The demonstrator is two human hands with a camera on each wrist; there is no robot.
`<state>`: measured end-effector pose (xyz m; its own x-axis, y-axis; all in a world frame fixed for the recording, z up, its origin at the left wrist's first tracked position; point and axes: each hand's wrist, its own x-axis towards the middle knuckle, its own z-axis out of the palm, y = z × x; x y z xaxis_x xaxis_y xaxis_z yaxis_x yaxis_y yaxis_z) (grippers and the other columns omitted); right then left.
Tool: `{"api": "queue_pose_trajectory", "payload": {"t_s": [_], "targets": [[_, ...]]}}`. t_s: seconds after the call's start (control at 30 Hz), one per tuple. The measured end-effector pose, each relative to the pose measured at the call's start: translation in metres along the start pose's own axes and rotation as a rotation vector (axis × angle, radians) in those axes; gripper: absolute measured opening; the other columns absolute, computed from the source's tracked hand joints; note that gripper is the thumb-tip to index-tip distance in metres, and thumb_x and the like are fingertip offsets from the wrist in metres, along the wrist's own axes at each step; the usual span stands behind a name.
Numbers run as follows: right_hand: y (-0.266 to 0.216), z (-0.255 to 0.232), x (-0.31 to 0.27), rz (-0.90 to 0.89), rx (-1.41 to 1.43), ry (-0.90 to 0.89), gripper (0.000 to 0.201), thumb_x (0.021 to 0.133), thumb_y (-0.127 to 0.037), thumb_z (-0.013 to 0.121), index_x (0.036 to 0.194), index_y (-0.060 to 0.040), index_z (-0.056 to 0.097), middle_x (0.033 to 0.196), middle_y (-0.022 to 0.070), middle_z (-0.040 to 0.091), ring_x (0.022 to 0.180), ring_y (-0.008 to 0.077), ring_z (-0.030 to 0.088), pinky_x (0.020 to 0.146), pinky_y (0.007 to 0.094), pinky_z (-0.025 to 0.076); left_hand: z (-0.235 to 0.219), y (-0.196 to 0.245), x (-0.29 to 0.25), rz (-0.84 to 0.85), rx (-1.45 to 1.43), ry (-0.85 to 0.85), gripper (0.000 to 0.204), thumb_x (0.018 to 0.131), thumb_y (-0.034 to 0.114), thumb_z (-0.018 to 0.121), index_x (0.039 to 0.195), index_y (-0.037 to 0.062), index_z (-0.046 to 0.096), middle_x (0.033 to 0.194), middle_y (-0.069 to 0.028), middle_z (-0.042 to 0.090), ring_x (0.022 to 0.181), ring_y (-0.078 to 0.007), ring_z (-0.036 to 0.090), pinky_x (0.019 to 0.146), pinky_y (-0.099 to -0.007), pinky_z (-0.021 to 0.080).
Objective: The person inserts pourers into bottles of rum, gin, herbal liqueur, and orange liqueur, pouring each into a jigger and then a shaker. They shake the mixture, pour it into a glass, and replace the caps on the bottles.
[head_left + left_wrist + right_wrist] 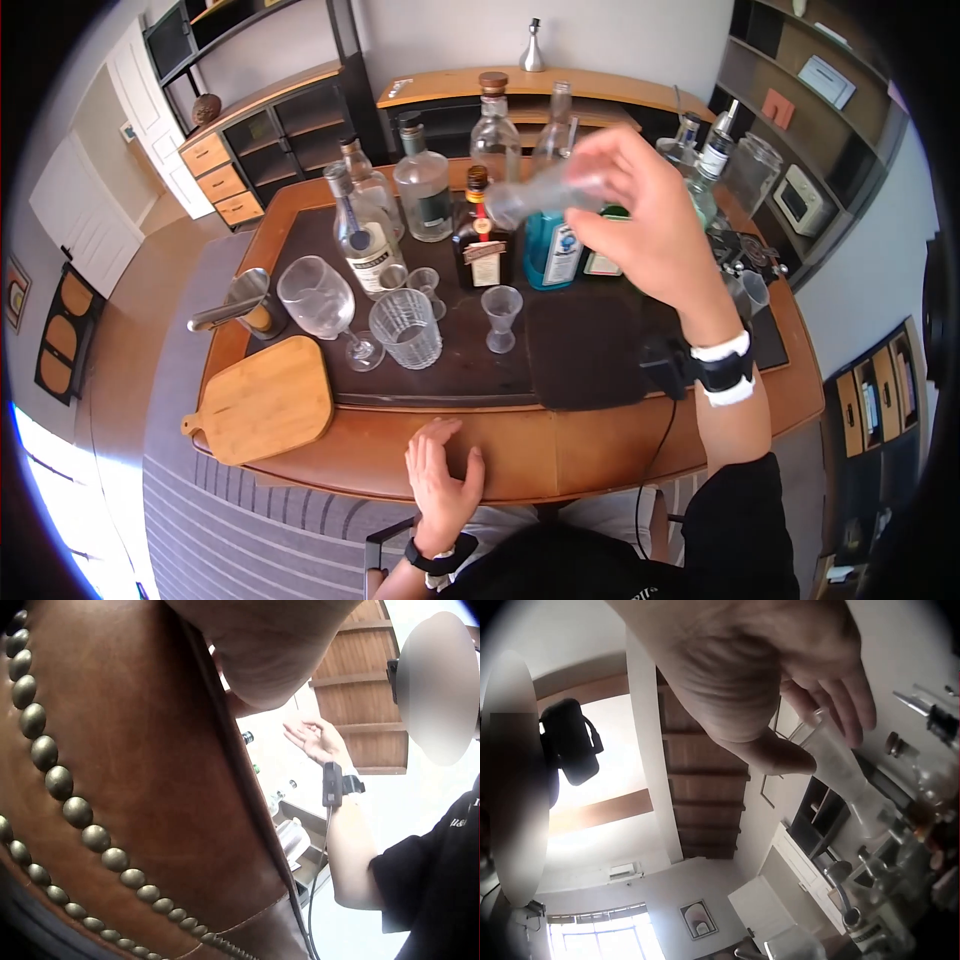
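My right hand [645, 225] is raised above the bottles and pinches a clear hourglass-shaped glass [535, 195], which is tilted sideways and blurred. In the right wrist view the thumb and fingers of that hand [772, 682] grip the wider end of the glass [840, 761]. A similar small glass [501, 318] stands upright on the dark mat. My left hand [440, 475] rests at the table's front edge with relaxed fingers, holding nothing; the left wrist view shows part of it [270, 652] above the brown leather edge.
Bottles, among them a blue one [553, 262] and a dark one [483, 250], stand behind the glasses. A stemmed glass [316, 298], a ribbed tumbler [406, 330] and a metal cup [250, 290] are left of centre, near a wooden board [268, 400]. A cable hangs from the right wrist.
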<state>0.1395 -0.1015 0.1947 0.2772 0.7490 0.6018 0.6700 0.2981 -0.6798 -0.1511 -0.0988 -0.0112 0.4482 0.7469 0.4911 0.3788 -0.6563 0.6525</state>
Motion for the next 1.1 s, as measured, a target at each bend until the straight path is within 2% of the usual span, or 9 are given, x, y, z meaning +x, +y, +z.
{"api": "queue_pose_trajectory", "payload": {"t_s": [0.23,0.53,0.6,0.63,0.67,0.77,0.87,1.0,1.1], "targets": [[0.073,-0.018,-0.089,0.279,-0.097,-0.042,0.043,0.084,-0.008,0.080,0.121,0.0001,0.061,0.102,0.0115,0.069,0.098,0.0210,0.070,0.089,0.0348,0.054,0.005,0.002,-0.003,0.020,0.081,-0.034,0.041,0.079,0.007,0.073,0.119,0.0023,0.062,0.117,-0.0158,0.065,0.115,-0.0367,0.058,0.101,-0.0459,0.042],[0.109,0.002,-0.113,0.108,-0.085,0.109,0.044,0.083,-0.007,0.080,0.122,-0.0004,0.060,0.103,0.0147,0.069,0.096,0.0279,0.070,0.086,0.0385,0.055,0.007,0.005,-0.004,0.021,0.140,-0.043,0.040,0.080,0.006,0.072,0.118,0.0033,0.062,0.116,-0.0145,0.065,0.113,-0.0364,0.058,0.101,-0.0455,0.043],[0.114,0.002,-0.117,0.152,-0.120,-0.006,0.043,0.081,-0.007,0.080,0.118,0.0008,0.060,0.100,0.0160,0.069,0.095,0.0302,0.069,0.085,0.0390,0.055,0.009,0.007,-0.004,0.025,0.151,-0.044,0.039,0.080,0.005,0.072,0.118,0.0034,0.063,0.115,-0.0145,0.065,0.112,-0.0366,0.058,0.101,-0.0453,0.043],[0.115,0.002,-0.119,0.174,-0.136,-0.065,0.042,0.080,-0.007,0.081,0.116,0.0014,0.061,0.099,0.0166,0.069,0.094,0.0314,0.069,0.084,0.0393,0.055,0.009,0.007,-0.004,0.027,0.152,-0.045,0.039,0.080,0.005,0.072,0.118,0.0035,0.063,0.115,-0.0144,0.066,0.112,-0.0368,0.058,0.101,-0.0455,0.043],[0.115,0.003,-0.120,0.222,-0.126,-0.078,0.044,0.080,-0.002,0.081,0.120,0.0018,0.062,0.104,0.0134,0.070,0.099,0.0230,0.071,0.090,0.0355,0.056,0.009,0.007,-0.004,0.029,0.155,-0.045,0.039,0.079,0.004,0.072,0.118,0.0036,0.063,0.114,-0.0144,0.066,0.112,-0.0370,0.057,0.101,-0.0457,0.043],[0.114,-0.003,-0.117,0.253,-0.148,-0.108,0.045,0.079,-0.003,0.082,0.119,0.0026,0.062,0.104,0.0156,0.071,0.099,0.0255,0.072,0.090,0.0371,0.057,0.004,0.005,-0.004,-0.016,0.088,-0.100,0.041,0.081,0.004,0.073,0.121,0.0027,0.062,0.118,-0.0129,0.066,0.113,-0.0315,0.060,0.101,-0.0430,0.045],[0.119,-0.006,-0.120,0.215,-0.139,-0.101,0.049,0.079,-0.010,0.081,0.121,0.0021,0.059,0.106,0.0215,0.069,0.096,0.0373,0.068,0.084,0.0447,0.054,-0.008,0.021,0.009,-0.291,-0.244,-0.350,0.041,0.085,0.003,0.073,0.124,0.0010,0.062,0.122,-0.0112,0.067,0.115,-0.0241,0.062,0.100,-0.0385,0.048],[0.084,-0.019,-0.134,0.015,-0.341,0.005,0.067,0.082,-0.015,0.081,0.139,0.0007,0.049,0.120,0.0238,0.065,0.106,0.0428,0.065,0.093,0.0476,0.051,0.003,0.062,0.051,-0.132,-0.417,-0.478,0.051,0.089,0.003,0.072,0.136,0.0004,0.054,0.128,-0.0154,0.064,0.121,-0.0262,0.062,0.105,-0.0410,0.049],[0.039,-0.042,-0.153,-0.116,-0.296,0.123,0.048,0.083,-0.008,0.078,0.127,-0.0004,0.059,0.117,0.0206,0.067,0.104,0.0405,0.066,0.093,0.0448,0.052,0.043,0.079,0.082,-0.104,-0.594,-0.500,0.072,0.088,0.002,0.073,0.151,0.0044,0.038,0.138,-0.0155,0.055,0.128,-0.0253,0.055,0.106,-0.0402,0.047]]}}
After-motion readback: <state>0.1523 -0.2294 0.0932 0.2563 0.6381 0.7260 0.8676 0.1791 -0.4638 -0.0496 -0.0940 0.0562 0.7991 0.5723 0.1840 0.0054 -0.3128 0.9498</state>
